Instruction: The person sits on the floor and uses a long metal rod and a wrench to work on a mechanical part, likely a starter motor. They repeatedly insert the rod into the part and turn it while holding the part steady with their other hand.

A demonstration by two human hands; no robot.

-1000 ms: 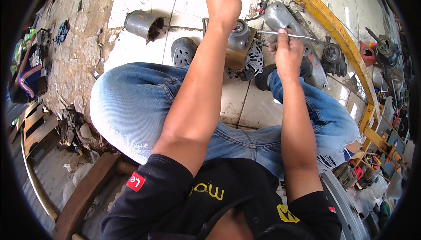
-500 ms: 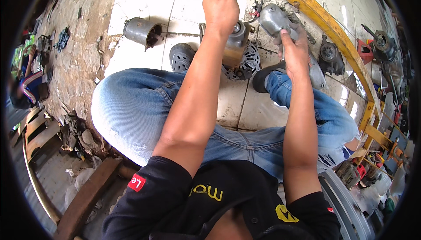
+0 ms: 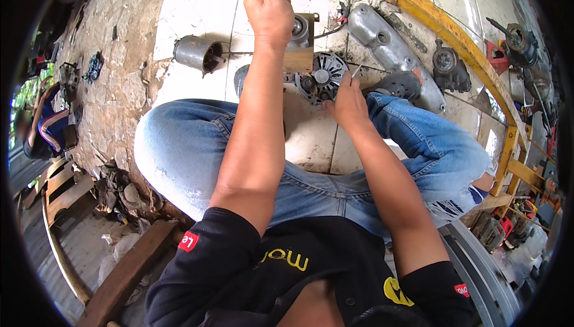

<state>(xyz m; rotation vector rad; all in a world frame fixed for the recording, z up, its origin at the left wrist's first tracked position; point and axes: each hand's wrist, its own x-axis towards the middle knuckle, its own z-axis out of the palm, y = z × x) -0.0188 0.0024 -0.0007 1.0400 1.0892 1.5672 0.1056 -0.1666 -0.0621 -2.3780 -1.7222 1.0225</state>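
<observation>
1. While the right hand (image 3: 351, 104) is gripping a slim metal rod (image 3: 356, 72), probably for fine control, it is sitting just beside a slotted alternator housing (image 3: 330, 73).
2. That housing is lying between the shoes (image 3: 399, 84), probably for easy reach.
3. A cylindrical motor casing (image 3: 192, 53) is lying near the tiled floor's (image 3: 203, 10) left edge.
4. The left hand (image 3: 270, 15) is forming a fist; I cannot tell whether it is gripping anything.

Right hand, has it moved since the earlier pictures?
Yes: judged against the long grey metal cover, the right hand has moved left and nearer the person.
</observation>
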